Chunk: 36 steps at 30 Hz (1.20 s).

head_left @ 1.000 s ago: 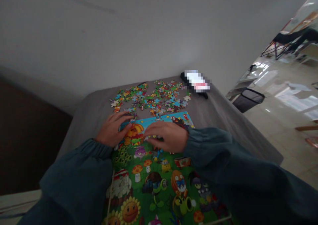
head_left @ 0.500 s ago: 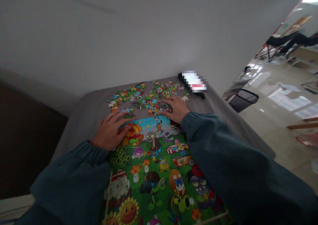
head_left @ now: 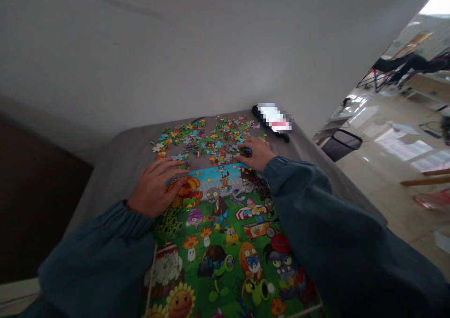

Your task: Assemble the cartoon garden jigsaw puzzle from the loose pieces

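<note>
A colourful cartoon jigsaw puzzle [head_left: 218, 233] with plants and zombies lies in front of me on a grey cloth. My left hand [head_left: 156, 189] rests over the puzzle's upper left corner, fingers stretched out and holding nothing that I can see. Beyond the top edge is a spread of loose puzzle pieces [head_left: 228, 133]. My right hand [head_left: 258, 153] touches the near right part of that spread, its thumb apart from its curved fingers. Some pieces under its fingertips are partly hidden.
A phone with a lit, blurred screen [head_left: 274, 117] sits at the back right of the grey cloth-covered table [head_left: 116, 159]. Behind stands a pale wall [head_left: 197, 51]. On the floor at the right is a dark mesh bin [head_left: 341, 144].
My right hand has shifted right, away from the puzzle's top edge, showing more of its upper right corner. My left hand has stayed almost still.
</note>
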Motion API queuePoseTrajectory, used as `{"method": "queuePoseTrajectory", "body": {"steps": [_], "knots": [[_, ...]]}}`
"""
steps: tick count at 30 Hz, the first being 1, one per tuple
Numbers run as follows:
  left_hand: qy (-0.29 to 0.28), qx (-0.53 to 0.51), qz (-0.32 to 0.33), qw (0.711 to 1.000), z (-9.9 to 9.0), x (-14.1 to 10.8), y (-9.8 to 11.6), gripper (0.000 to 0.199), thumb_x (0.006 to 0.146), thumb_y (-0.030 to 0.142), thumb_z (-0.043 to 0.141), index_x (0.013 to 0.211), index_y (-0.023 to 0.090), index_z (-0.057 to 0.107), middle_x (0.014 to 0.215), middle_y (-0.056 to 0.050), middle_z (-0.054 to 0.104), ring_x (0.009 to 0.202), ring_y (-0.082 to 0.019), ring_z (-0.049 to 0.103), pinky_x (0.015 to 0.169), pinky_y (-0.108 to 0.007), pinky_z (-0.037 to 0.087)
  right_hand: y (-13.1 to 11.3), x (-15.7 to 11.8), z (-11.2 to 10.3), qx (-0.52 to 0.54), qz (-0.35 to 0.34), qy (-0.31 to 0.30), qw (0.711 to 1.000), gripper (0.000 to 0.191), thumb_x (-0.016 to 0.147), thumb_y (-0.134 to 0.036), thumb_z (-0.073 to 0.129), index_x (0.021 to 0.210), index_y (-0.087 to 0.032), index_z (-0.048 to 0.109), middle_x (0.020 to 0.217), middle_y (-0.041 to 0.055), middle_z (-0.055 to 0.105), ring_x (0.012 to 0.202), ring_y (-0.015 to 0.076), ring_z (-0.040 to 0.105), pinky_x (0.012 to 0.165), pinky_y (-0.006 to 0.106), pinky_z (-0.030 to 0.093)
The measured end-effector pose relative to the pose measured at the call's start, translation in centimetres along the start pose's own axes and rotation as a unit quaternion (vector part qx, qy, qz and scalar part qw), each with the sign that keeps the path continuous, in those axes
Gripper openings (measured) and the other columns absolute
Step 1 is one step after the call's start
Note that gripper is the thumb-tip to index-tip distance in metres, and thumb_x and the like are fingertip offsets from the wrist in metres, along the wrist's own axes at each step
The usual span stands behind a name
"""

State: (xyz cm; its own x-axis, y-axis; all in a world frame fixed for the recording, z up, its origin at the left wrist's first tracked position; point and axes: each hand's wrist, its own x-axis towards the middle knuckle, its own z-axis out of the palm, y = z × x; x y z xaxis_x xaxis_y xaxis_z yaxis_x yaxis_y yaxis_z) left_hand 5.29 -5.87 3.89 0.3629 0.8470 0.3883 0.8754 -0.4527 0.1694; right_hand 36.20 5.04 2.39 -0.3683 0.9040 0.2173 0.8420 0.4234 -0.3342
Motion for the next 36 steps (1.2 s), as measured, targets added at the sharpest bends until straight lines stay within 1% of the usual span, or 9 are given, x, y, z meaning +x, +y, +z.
{"method": "queuePoseTrajectory", "body": {"steps": [5,8,13,16,19,21,27,30,36], "knots": [[0.004,-0.008,0.005,1.000,0.2,0.0,0.0,0.036,0.095,0.043,0.044,0.107,0.023,0.072,0.121,-0.008,0.069,0.124,-0.028,0.054,0.105,-0.050,0.041,0.5,0.2,-0.4,0.007,0.014,0.027,1.000,0.033,0.083,-0.040,0.063,0.110,-0.022,0.069,0.124,0.0106,0.063,0.118,0.0322,0.051,0.098,0.051,0.038],[0.000,-0.011,0.003,1.000,0.3,0.0,0.0,0.036,0.095,0.043,0.044,0.106,0.023,0.072,0.121,-0.008,0.069,0.124,-0.029,0.054,0.106,-0.050,0.040,1.1,0.5,-0.8,0.007,0.035,0.049,0.998,0.036,0.086,-0.036,0.058,0.118,-0.022,0.066,0.121,0.0110,0.064,0.115,0.0317,0.052,0.096,0.050,0.040],[-0.011,-0.013,-0.001,1.000,0.3,0.0,-0.1,0.035,0.094,0.042,0.045,0.108,0.024,0.071,0.122,-0.007,0.069,0.125,-0.028,0.053,0.107,-0.050,0.039,1.6,0.6,-0.3,-0.014,0.043,0.056,0.997,0.042,0.089,-0.021,0.049,0.129,-0.022,0.061,0.131,0.0099,0.061,0.123,0.0313,0.046,0.099,0.051,0.038],[-0.014,-0.015,-0.005,1.000,0.3,0.0,0.0,0.034,0.094,0.042,0.045,0.108,0.024,0.071,0.122,-0.007,0.068,0.125,-0.027,0.053,0.107,-0.050,0.039,0.9,0.5,0.5,-0.035,-0.005,0.061,0.998,0.041,0.092,-0.026,0.048,0.131,-0.022,0.060,0.139,0.0110,0.054,0.132,0.0318,0.039,0.103,0.053,0.035],[-0.015,-0.018,-0.006,1.000,0.4,0.0,0.2,0.034,0.094,0.041,0.045,0.107,0.024,0.071,0.121,-0.007,0.069,0.125,-0.028,0.053,0.107,-0.050,0.040,0.1,0.5,1.2,-0.048,-0.054,0.029,0.997,0.042,0.094,-0.042,0.050,0.131,-0.025,0.060,0.143,0.0105,0.050,0.136,0.0333,0.033,0.106,0.056,0.031],[-0.018,-0.019,-0.008,1.000,0.5,0.0,0.2,0.034,0.093,0.041,0.046,0.107,0.024,0.072,0.120,-0.007,0.069,0.125,-0.029,0.053,0.106,-0.050,0.040,-0.2,0.6,1.4,-0.043,-0.062,0.015,0.997,0.041,0.094,-0.046,0.050,0.129,-0.028,0.062,0.143,0.0096,0.049,0.136,0.0334,0.032,0.105,0.057,0.031],[-0.026,-0.025,-0.002,0.999,0.5,0.0,0.2,0.034,0.094,0.041,0.045,0.108,0.024,0.071,0.120,-0.007,0.069,0.124,-0.028,0.054,0.106,-0.049,0.041,-0.2,0.9,1.1,0.009,-0.061,0.031,0.998,0.035,0.089,-0.038,0.059,0.118,-0.020,0.066,0.134,0.0108,0.056,0.129,0.0321,0.038,0.104,0.053,0.033],[-0.023,-0.027,0.005,0.999,0.4,0.1,0.2,0.035,0.094,0.041,0.045,0.108,0.022,0.071,0.120,-0.008,0.069,0.123,-0.028,0.055,0.105,-0.048,0.041,-0.7,0.8,0.7,0.037,-0.091,0.052,0.994,0.036,0.089,-0.036,0.060,0.120,-0.018,0.064,0.133,0.0103,0.057,0.127,0.0291,0.040,0.103,0.047,0.033],[-0.026,-0.024,0.006,0.999,0.4,0.1,0.2,0.034,0.095,0.040,0.045,0.108,0.023,0.071,0.120,-0.007,0.069,0.123,-0.027,0.054,0.106,-0.048,0.041,-1.6,0.3,0.5,0.048,-0.170,-0.026,0.984,0.032,0.093,-0.036,0.058,0.124,-0.029,0.064,0.130,0.0054,0.060,0.122,0.0281,0.044,0.098,0.047,0.033]]}}
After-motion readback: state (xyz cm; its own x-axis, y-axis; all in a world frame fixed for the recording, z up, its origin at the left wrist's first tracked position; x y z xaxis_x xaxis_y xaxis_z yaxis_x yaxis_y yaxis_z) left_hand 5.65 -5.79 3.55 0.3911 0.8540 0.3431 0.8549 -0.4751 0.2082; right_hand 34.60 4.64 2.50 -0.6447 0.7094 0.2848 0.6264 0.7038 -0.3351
